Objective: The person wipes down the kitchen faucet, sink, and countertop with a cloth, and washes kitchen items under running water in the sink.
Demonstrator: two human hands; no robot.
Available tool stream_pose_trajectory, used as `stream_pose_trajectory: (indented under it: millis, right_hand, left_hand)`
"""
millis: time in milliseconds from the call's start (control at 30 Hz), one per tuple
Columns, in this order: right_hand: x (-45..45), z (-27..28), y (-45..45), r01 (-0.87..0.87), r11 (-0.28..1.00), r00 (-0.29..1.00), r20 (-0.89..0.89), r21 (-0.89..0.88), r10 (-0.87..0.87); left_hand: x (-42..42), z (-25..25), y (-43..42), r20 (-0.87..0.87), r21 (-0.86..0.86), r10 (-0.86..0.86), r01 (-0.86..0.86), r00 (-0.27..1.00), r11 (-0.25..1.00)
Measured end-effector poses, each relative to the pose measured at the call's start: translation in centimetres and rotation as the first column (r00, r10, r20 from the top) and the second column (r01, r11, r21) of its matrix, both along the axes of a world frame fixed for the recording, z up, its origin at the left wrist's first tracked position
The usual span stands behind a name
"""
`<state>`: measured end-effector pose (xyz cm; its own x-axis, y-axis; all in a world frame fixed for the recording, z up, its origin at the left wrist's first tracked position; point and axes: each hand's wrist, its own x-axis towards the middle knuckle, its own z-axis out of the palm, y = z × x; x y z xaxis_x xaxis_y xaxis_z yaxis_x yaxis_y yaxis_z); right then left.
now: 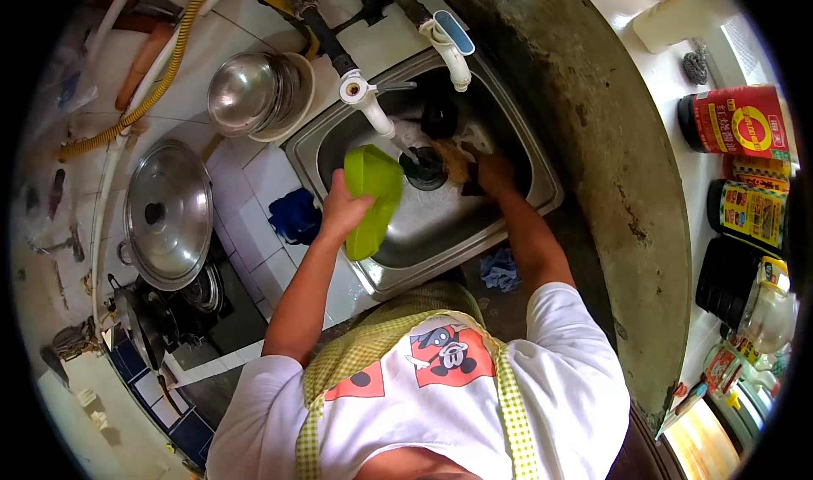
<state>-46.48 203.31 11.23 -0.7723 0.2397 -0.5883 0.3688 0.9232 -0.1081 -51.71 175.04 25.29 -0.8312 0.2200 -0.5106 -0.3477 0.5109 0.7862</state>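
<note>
My left hand (342, 205) grips the rim of a lime-green plastic bowl (371, 213), tilted on its side over the left part of the steel sink (474, 239). Down in the basin, my right hand (494, 173) is closed at the edge of a tan fibrous clump (455, 163); shadow partly hides its fingers. The clump lies beside the drain (426, 173), where something dark green shows. A thin stream seems to come from the white tap (370, 107) above. Near the back wall of the basin sits a small black object (439, 118).
A second white tap (449, 52) hangs over the sink's back edge. Left are stacked metal bowls (246, 95), a dark blue cloth (295, 216) and a lidded pot (168, 213). A concrete ledge (618, 175) curves along the right, with sauce bottles (741, 124) beyond.
</note>
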Motion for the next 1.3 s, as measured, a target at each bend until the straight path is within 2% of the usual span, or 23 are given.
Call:
stream_pose_trajectory:
  millis: [33,100,167,200,267,333,400,467,500,567,667,700,733,800,833,900,933,967,1067,1133,1167,1233,1300]
  right_hand:
    - [0.2,-0.6,-0.4,-0.006,1.000,1.000,-0.006,0.002,0.006]
    - [-0.2,4.9,-3.2,-0.016,1.000,0.952,-0.305,-0.014,0.011]
    - [-0.2,-0.6,-5.1,0.002,0.991,0.901,-0.430,-0.131,-0.058]
    - [-0.5,-2.8,-6.2,0.018,0.967,0.839,-0.523,-0.253,-0.153]
    - [-0.4,-3.2,-6.6,0.057,0.942,0.897,-0.397,-0.330,-0.193]
    - [0.9,-2.9,-7.3,0.127,0.914,0.940,-0.246,-0.385,-0.234]
    - [2.2,-0.6,-7.1,0.225,0.896,0.666,-0.610,-0.383,-0.429]
    - [3.1,4.6,-9.3,-0.123,0.883,0.559,-0.767,-0.452,-0.315]
    - [3.1,7.8,-11.2,-0.241,0.758,0.587,-0.713,-0.606,-0.384]
    - [2.3,7.3,-15.0,-0.426,0.695,0.556,-0.773,-0.580,-0.304]
    - [0.7,5.6,-15.5,-0.389,0.689,0.607,-0.733,-0.611,-0.307]
    - [0.6,5.2,-14.6,-0.387,0.836,0.489,-0.855,-0.389,-0.171]
    - [0.7,4.8,-13.5,-0.377,0.839,0.486,-0.855,-0.393,-0.182]
    - [1.5,5.0,-10.9,-0.168,0.875,0.714,-0.668,-0.453,-0.209]
    - [2.0,4.6,-10.5,-0.162,0.880,0.710,-0.672,-0.447,-0.210]
    - [3.4,3.8,-10.1,-0.047,0.954,0.788,-0.598,-0.295,-0.146]
    - [3.5,3.3,-8.9,0.104,0.957,0.936,-0.298,-0.270,-0.186]
    - [3.6,3.2,-7.7,0.239,0.950,0.971,0.028,-0.200,-0.238]
    - [4.8,4.5,-5.3,0.172,0.976,0.985,0.023,-0.132,-0.171]
    - [3.8,8.0,-5.3,0.327,0.877,0.892,-0.192,-0.352,-0.410]
    - [3.1,7.8,-5.7,0.325,0.877,0.890,-0.200,-0.354,-0.410]
    - [2.0,7.0,-7.6,0.305,0.633,0.632,-0.346,-0.712,-0.693]
    - [0.6,6.3,-10.2,0.145,0.722,0.774,-0.377,-0.676,-0.508]
  left_hand:
    - [0.3,0.3,-0.3,-0.090,-0.079,-0.001,-0.006,0.996,0.997]
    - [0.3,-0.1,-0.9,-0.192,-0.157,-0.002,-0.028,0.981,0.987]
    - [0.3,-1.8,-2.1,0.017,0.224,0.217,-0.215,0.976,0.951]
    - [0.3,-1.8,-2.5,0.007,0.213,0.229,-0.225,0.974,0.951]
    - [0.9,-1.8,-2.9,0.241,0.291,0.306,-0.369,0.921,0.883]
    - [1.5,-2.2,-3.4,0.264,0.269,0.299,-0.368,0.917,0.890]
    - [1.3,-3.1,-2.9,0.284,0.283,0.274,-0.354,0.919,0.892]
    - [1.9,-3.7,-2.4,0.347,0.321,0.202,-0.318,0.916,0.892]
    - [2.1,-4.3,-1.9,0.350,0.329,0.188,-0.308,0.918,0.893]
    - [2.3,-5.3,-0.5,0.358,0.405,0.169,-0.316,0.918,0.858]
    - [2.1,-3.6,0.6,0.423,0.382,0.183,-0.358,0.887,0.852]
    - [2.2,-2.8,1.1,0.480,0.377,0.183,-0.390,0.858,0.840]
    - [2.4,-3.2,1.1,0.477,0.373,0.176,-0.379,0.861,0.847]
    - [3.4,-4.1,1.8,0.449,0.433,0.185,-0.394,0.874,0.811]
    - [3.9,-4.0,2.2,0.403,0.424,0.179,-0.357,0.898,0.833]
    - [4.5,-4.6,2.2,0.377,0.398,0.186,-0.340,0.907,0.852]
    - [5.0,-4.9,2.0,0.352,0.361,0.202,-0.332,0.914,0.871]
    - [4.9,-4.5,1.5,0.352,0.358,0.200,-0.329,0.914,0.874]
    - [3.4,-3.8,-0.7,0.285,0.429,0.269,-0.373,0.920,0.823]
    - [2.5,-3.7,-1.5,0.246,0.330,0.224,-0.299,0.943,0.896]
    - [2.4,-3.5,-1.5,0.238,0.333,0.223,-0.295,0.945,0.895]
    - [2.9,-2.6,-1.6,0.314,0.391,0.252,-0.366,0.915,0.845]
    - [3.3,-3.2,-1.7,0.410,0.453,0.248,-0.432,0.878,0.780]
